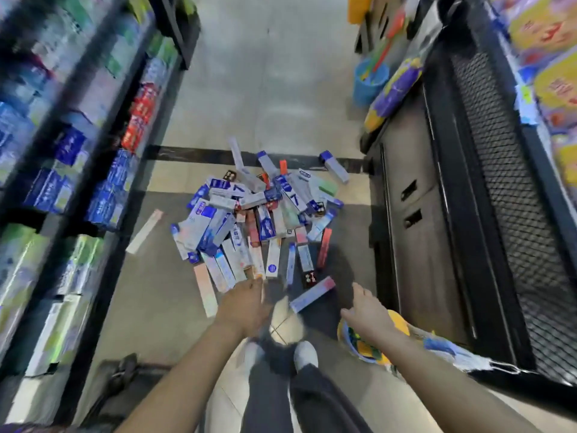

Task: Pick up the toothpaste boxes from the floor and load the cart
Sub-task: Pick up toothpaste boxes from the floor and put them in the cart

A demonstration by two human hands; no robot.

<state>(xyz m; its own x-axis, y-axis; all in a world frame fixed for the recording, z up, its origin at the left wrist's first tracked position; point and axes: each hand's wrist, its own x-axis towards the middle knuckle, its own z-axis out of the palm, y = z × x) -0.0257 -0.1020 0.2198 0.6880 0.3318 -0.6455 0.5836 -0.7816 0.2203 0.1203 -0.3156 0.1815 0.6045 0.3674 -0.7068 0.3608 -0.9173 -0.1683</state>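
A heap of toothpaste boxes [256, 220], mostly blue, white and pink, lies on the aisle floor ahead of my feet. One pale box [145, 231] lies apart to the left, and a pink-and-blue box [313, 294] lies near my right hand. My left hand [246, 303] reaches down toward the near edge of the heap and holds nothing. My right hand [367, 314] hangs over the floor to the right with relaxed fingers, empty. No cart is clearly visible.
Shelves of toothpaste [71, 170] line the left side. A black mesh rack [505, 195] and a dark cabinet [415, 220] stand on the right. A blue bucket [370, 82] stands farther down, and a yellow bucket [371, 342] sits under my right arm. A dark object [125, 370] lies at lower left.
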